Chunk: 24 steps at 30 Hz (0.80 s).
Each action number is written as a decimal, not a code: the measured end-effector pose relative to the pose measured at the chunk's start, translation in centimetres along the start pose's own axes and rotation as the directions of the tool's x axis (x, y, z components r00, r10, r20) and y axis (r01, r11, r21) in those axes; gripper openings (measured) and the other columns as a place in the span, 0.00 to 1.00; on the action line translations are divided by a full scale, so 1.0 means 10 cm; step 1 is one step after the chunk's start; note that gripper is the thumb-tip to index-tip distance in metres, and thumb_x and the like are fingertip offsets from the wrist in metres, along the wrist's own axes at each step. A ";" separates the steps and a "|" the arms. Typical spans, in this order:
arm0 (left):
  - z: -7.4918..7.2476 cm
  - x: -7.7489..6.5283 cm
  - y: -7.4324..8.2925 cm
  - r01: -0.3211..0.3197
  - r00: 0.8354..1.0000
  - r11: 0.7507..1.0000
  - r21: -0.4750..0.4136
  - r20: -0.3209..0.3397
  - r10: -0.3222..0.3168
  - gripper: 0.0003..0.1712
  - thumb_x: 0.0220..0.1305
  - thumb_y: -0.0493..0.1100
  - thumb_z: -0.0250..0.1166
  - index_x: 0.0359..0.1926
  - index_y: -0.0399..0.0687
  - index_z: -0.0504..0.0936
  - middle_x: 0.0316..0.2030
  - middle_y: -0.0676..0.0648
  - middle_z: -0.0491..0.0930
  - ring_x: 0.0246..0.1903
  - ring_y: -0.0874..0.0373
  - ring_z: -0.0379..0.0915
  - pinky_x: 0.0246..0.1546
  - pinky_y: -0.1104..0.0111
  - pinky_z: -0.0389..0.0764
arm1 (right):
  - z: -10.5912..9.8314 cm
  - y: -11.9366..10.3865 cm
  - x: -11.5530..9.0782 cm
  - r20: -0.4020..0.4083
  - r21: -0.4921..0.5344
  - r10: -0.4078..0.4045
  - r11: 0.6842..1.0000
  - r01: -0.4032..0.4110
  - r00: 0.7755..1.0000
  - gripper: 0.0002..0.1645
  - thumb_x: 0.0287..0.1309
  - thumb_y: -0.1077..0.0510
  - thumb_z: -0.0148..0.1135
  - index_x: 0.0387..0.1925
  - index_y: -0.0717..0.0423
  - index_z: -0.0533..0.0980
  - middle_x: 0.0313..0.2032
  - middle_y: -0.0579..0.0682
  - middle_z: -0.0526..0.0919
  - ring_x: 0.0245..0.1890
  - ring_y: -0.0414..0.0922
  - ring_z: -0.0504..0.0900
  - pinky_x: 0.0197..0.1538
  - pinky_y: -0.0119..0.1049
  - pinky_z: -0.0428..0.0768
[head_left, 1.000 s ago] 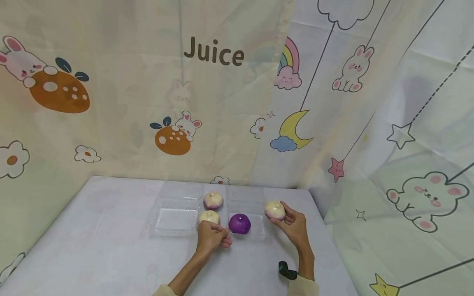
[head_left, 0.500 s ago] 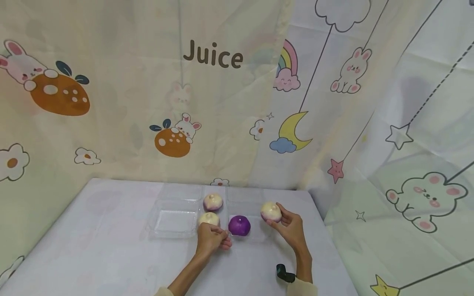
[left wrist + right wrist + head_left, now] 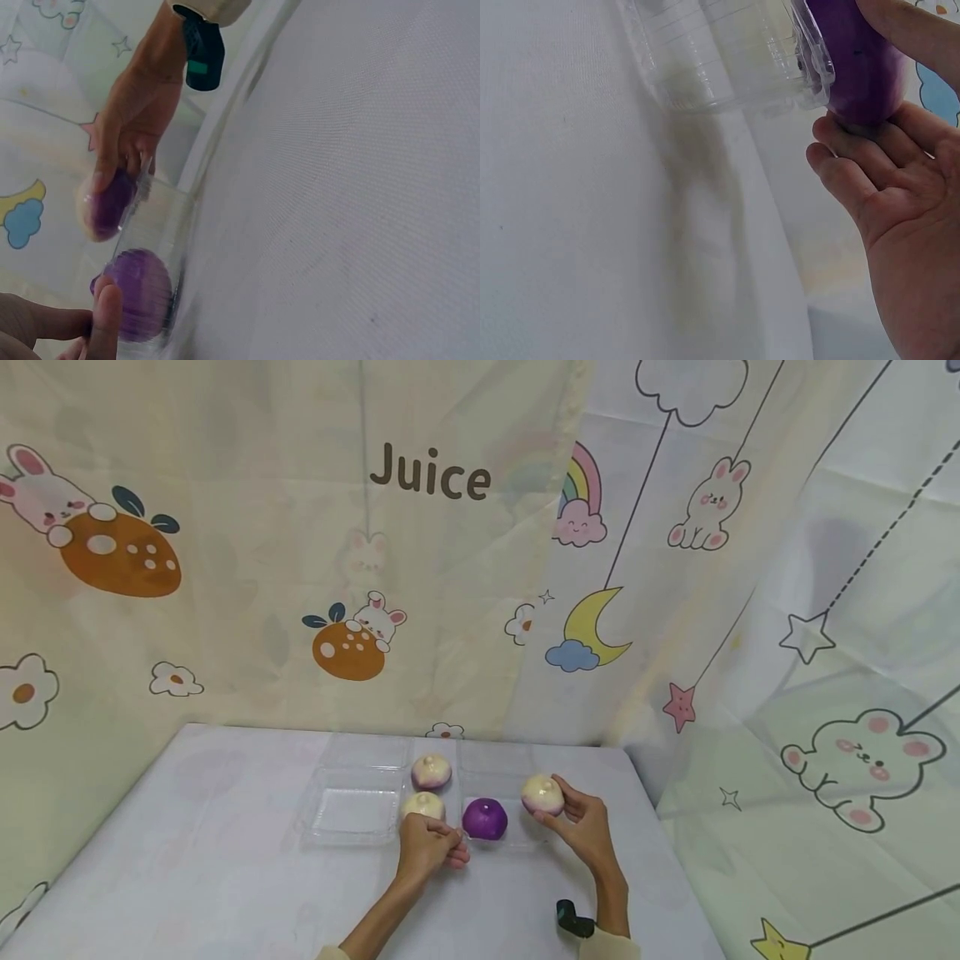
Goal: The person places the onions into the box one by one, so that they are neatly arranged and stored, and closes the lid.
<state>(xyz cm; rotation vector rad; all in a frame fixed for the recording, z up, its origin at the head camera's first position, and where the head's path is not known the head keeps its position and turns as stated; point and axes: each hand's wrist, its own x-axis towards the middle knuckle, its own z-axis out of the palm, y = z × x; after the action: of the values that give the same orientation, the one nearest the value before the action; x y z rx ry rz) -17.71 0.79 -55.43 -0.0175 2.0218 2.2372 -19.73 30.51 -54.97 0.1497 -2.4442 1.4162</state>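
Head view: right hand (image 3: pixel 587 822) grips 1 cream-topped ball (image 3: pixel 542 795), thumb on near side, fingers on far side; ball sits at the right end of the clear plastic tray (image 3: pixel 356 810), right of the purple ball (image 3: pixel 485 819). Contact between held ball and tray: can't tell. Left hand (image 3: pixel 429 845) at the front of the tray, thumb and index pinching its edge just left of the purple ball. Front cream-topped ball (image 3: pixel 423 804) just beyond left hand, partly covered by it; rear cream-topped ball (image 3: pixel 431 772) right behind that. Tray lies on the white surface (image 3: pixel 225 877). Dark device (image 3: pixel 573 918) at the right sleeve (image 3: pixel 609 946). Printed cloth (image 3: pixel 247 527) behind, reads "Juice", with bunnies and a moon.

Left wrist view: left thumb and index come together at the tray edge, lower left, purple ball right beside them. Right hand above, holding its ball, purple underside showing. Dark device at that wrist.

Right wrist view: palm visible, thumb above the held ball, fingers under it. Purple side shows, right next to the tray's rim. Blurry shading on the surface below.
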 end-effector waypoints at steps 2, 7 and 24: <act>0.00 0.01 -0.02 -0.003 1.000 1.000 -0.003 0.000 0.003 0.08 0.68 0.26 0.69 0.39 0.16 0.85 0.27 0.27 0.89 0.21 0.51 0.90 0.26 0.59 0.94 | 0.01 0.01 0.01 0.005 -0.020 -0.015 1.000 0.015 1.000 0.45 0.54 0.53 0.87 0.71 0.60 0.78 0.68 0.58 0.83 0.67 0.58 0.84 0.64 0.54 0.89; 0.00 0.02 -0.03 -0.003 1.000 1.000 -0.011 0.000 0.003 0.08 0.68 0.26 0.70 0.39 0.17 0.85 0.28 0.26 0.88 0.20 0.51 0.90 0.26 0.59 0.94 | 0.04 0.01 0.01 0.012 -0.042 -0.028 0.999 0.029 1.000 0.46 0.55 0.51 0.87 0.72 0.61 0.78 0.68 0.58 0.83 0.67 0.58 0.85 0.63 0.56 0.90; 0.01 0.00 0.01 0.015 1.000 1.000 -0.002 -0.004 -0.015 0.08 0.68 0.26 0.69 0.38 0.16 0.85 0.26 0.30 0.89 0.20 0.53 0.89 0.26 0.60 0.94 | 0.10 0.01 -0.07 0.039 -0.036 0.006 0.999 -0.004 0.999 0.46 0.57 0.47 0.85 0.73 0.58 0.77 0.71 0.55 0.82 0.70 0.57 0.84 0.68 0.59 0.86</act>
<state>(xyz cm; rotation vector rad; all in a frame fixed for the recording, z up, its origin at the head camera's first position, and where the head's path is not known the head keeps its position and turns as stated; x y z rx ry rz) -17.66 0.84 -55.34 -0.0370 2.0147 2.2319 -19.32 29.67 -55.69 0.1643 -2.5015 1.3831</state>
